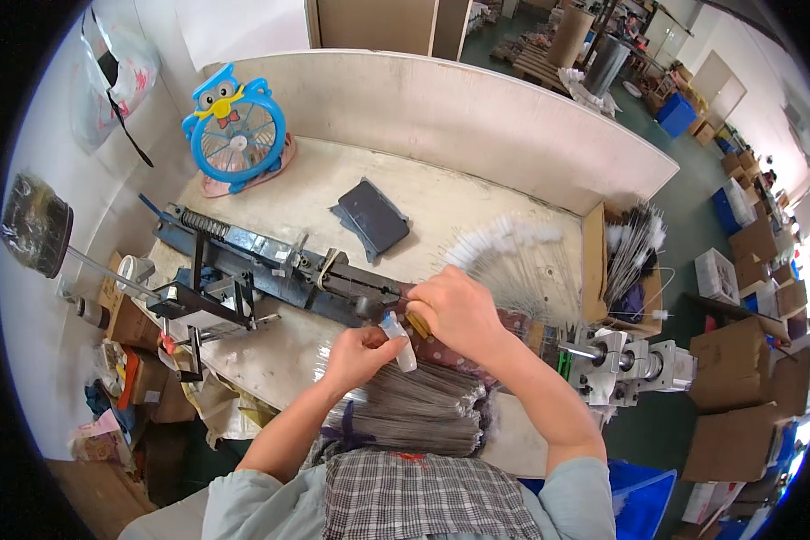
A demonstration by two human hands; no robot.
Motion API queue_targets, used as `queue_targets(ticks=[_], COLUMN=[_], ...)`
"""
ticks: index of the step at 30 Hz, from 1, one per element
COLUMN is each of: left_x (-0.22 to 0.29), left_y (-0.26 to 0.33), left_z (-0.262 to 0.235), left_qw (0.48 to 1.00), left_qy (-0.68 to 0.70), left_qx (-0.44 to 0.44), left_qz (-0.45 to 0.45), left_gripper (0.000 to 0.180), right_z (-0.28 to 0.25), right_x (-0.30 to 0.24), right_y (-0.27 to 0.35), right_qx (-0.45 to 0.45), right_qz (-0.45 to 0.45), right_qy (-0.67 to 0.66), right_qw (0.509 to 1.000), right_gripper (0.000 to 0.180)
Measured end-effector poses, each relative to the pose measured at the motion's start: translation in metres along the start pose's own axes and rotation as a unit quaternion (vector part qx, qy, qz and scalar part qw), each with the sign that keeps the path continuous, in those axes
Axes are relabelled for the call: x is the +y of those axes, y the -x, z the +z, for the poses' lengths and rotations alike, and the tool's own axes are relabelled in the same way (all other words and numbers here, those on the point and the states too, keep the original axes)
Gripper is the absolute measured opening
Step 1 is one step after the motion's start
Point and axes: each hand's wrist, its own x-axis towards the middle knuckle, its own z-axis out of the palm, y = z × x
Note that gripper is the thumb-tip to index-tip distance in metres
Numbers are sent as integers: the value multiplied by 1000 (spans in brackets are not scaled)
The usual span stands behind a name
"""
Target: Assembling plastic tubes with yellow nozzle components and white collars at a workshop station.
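Observation:
My left hand (362, 358) is closed around a small translucent white bottle (405, 356) with a blue part at its upper end. Just to its right, my right hand (456, 310) has its fingers pinched together over the end of the long metal bench fixture (288, 270). What the pinch holds is hidden. Beneath those fingers a yellow piece (418, 324) shows, and I cannot tell whether it is gripped. A thick bundle of thin metal wires (414, 409) lies in front of me, below both hands. White-tipped wire brushes (504, 243) are fanned out beyond my right hand.
A blue cartoon-shaped fan (238, 142) stands at the back left, and a dark flat tablet-like object (373, 216) lies mid-table. To the right are a cardboard box (596, 261) of wire brushes and a metal clamp machine (625, 364). A black-framed device (205, 301) sits left.

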Motion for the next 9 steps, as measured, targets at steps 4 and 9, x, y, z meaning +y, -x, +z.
queue_targets(ticks=[4,9], left_x=[-12,-13], left_y=[0,-3], left_z=[17,39], left_qw=[986,935], left_qy=[153,350], left_qx=[13,-53], left_qz=[72,32], left_gripper=[34,49], right_z=[-22,-6], right_x=[0,8], right_y=[28,83], right_qx=[118,-12], right_qz=[-24,30], right_qy=[36,-16], right_qw=[992,999], right_gripper=[9,15])
